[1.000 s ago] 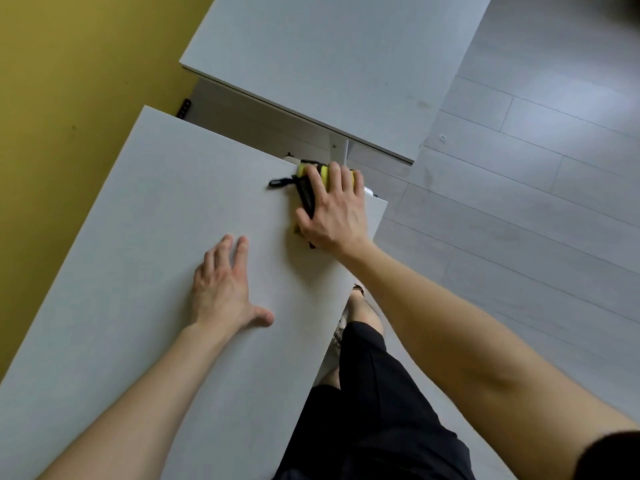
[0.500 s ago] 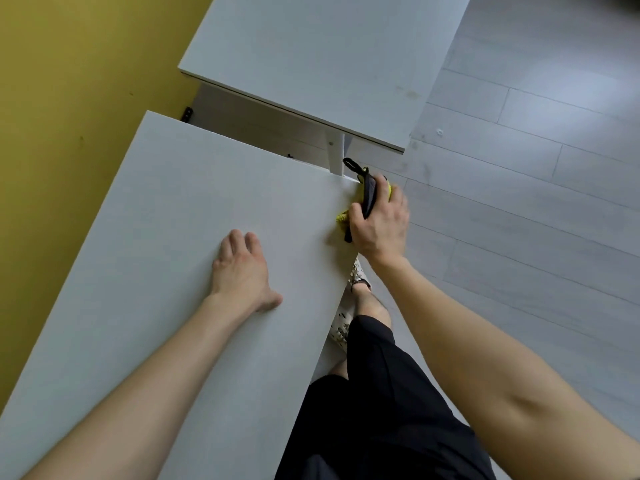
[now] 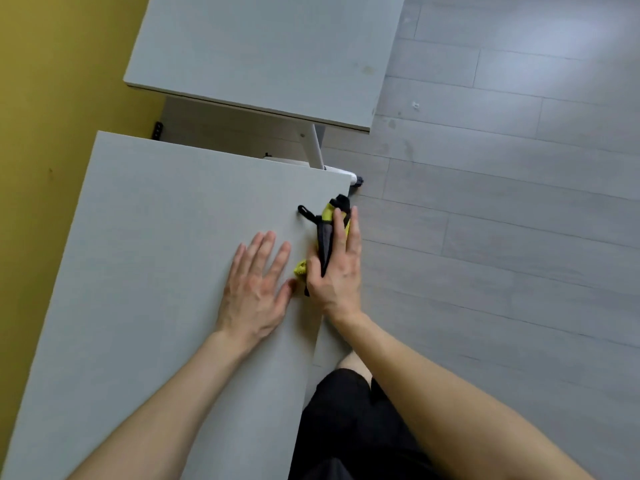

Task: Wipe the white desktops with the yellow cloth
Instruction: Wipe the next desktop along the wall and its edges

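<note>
The left hand (image 3: 256, 289) is lying flat and open on the near white desktop (image 3: 156, 254), fingers spread and pointing away. Just to its right, the right hand (image 3: 337, 275) is pressing the yellow cloth (image 3: 327, 213) against the desktop's right edge, near the far right corner, with fairly straight fingers laid over it and the thumb alongside. A black strap loop (image 3: 306, 213) on the cloth is trailing leftward on the surface. The far white desktop (image 3: 259, 53) is standing apart beyond a gap, its white leg (image 3: 315, 147) showing. A yellow wall (image 3: 52, 81) is running along the left; grey plank floor (image 3: 502, 237) is lying to the right.
</note>
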Available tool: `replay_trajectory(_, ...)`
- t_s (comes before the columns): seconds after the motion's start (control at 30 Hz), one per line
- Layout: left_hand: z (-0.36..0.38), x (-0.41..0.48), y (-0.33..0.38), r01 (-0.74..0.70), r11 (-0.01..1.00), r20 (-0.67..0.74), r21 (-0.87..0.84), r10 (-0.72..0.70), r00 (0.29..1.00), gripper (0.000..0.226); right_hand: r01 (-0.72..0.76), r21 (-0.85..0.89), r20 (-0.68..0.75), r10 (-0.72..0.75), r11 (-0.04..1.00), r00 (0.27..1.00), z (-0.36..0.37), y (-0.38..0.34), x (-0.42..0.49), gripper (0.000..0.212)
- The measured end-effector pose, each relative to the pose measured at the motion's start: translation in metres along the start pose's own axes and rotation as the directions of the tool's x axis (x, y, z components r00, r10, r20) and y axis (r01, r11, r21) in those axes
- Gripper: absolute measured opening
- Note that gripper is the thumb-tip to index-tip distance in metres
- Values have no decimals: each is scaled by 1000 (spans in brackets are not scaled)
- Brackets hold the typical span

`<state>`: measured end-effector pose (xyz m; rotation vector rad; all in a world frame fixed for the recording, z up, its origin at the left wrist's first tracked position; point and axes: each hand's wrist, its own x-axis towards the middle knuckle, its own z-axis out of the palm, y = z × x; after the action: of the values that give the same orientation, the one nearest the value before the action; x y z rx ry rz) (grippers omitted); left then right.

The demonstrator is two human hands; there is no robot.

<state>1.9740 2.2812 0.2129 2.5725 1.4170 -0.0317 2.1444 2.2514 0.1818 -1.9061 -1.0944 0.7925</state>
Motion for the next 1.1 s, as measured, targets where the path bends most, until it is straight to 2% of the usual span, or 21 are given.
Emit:
replay_trajectory(0.1, 5, -3, -3, -21, 1000, -15, 0, 21, 1000, 68, 44, 10, 50, -45, 999, 998, -1, 6, -16, 88)
replay_trajectory(0.37, 21, -28, -3, -36, 998, -62, 59, 40, 997, 68, -37, 100, -22, 39, 994, 999, -6, -6, 61, 85)
replay_trajectory(0.47, 30, -48, 1, -28, 999, -98, 16, 29, 995, 65, -98, 165, -11, 102, 981, 995, -3, -4, 34, 99)
replay_trajectory(0.53, 33, -51, -1, -15, 999, -124, -30, 11, 992, 66, -96, 166, 36, 91, 981, 995, 1, 1, 1, 105)
replay_trajectory(0.67, 38, -49, -2, -30, 999, -143, -25, 27, 989, 69, 5, 153, 24, -9, 988, 1000, 7, 12, -38, 95)
replay_trajectory(0.93, 44, -47, -6, -27, 999, -191, -19, 22, 981, 67, -59, 210, -57, 73, 976, 996, -4, -4, 80, 87)
replay_trajectory(1.0, 44, -47, -6, -29, 999, -197, -15, 25, 980, 67, -44, 234, -65, 61, 971, 996, 1, 0, 57, 87)
replay_trajectory(1.1, 45, -48, -6, -42, 999, -199, -1, 41, 979, 68, -12, 270, -40, 23, 963, 999, 11, 12, -37, 87)
